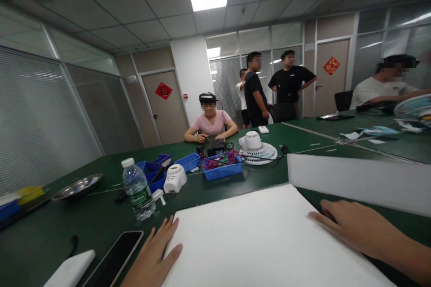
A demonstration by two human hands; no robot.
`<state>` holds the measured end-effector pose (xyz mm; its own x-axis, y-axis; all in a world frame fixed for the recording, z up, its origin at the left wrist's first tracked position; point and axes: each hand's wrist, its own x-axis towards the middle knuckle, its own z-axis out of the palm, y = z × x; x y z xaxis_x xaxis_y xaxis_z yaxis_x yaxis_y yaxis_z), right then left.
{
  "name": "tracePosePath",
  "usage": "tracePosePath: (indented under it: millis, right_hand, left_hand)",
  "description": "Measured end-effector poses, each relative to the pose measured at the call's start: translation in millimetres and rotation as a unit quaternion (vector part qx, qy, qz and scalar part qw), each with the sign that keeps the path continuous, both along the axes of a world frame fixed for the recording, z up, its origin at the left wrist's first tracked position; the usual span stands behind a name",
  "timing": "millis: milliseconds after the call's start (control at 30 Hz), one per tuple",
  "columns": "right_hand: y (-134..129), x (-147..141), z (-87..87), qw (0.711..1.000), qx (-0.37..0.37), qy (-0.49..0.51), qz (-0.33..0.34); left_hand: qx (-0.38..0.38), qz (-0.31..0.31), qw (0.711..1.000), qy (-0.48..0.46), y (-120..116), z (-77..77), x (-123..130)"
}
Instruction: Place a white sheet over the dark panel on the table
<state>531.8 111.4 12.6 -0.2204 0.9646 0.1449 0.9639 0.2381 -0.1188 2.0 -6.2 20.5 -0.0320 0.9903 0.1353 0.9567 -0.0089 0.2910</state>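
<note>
Both hands [156, 251] [360, 226] are kinda spread along opposite side edges of the white board [235, 237], long way unclear.

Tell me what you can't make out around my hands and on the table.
- Right hand, head view: some fingers are hidden behind its back.
- White board, head view: the near edge is cut off by the bottom of the picture.
- Bottle label, head view: fine print is too small.
- Blue tray, head view: tangled wires hide its floor.
- Fan cage, head view: cut off by the right edge.
</note>
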Motion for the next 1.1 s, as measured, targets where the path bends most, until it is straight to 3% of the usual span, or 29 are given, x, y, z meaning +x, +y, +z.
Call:
tracePosePath:
  millis: [200,267,333,433,567,733,933,1100]
  right_hand:
    - [1,-10,0.8,0.994,-0.007,0.084,0.075]
    - [12,-2,1.7,0.988,-0.004,0.100,0.120]
    - [32,15,-3.0,0.984,0.051,0.094,0.142]
    - [64,49,-20.4,0.984,0.151,0.041,0.090]
    - [79,74,-39.0,0.990,0.138,-0.008,-0.008]
    - [64,65,-31.5,0.988,0.148,-0.032,-0.004]
    - [36,42,0.7,0.984,0.171,-0.033,-0.032]
    - [-18,-23,14.0,0.960,0.268,-0.028,0.080]
  left_hand:
    - [0.016,0.032,0.999,-0.018,0,-4.0,-3]
    - [0.021,0.040,0.999,-0.021,1,-5.3,-3]
    - [0.023,0.041,0.999,-0.022,2,-6.2,-3]
    - [0.021,0.037,0.999,-0.025,3,-6.8,-3]
    - [0.021,0.037,0.999,-0.030,4,-6.0,-4]
    - [0.020,0.051,0.998,-0.036,1,-2.7,-4]
    - [0.019,0.058,0.997,-0.039,2,-2.3,-6]
    - [0.027,0.062,0.997,-0.047,2,-4.2,-9]
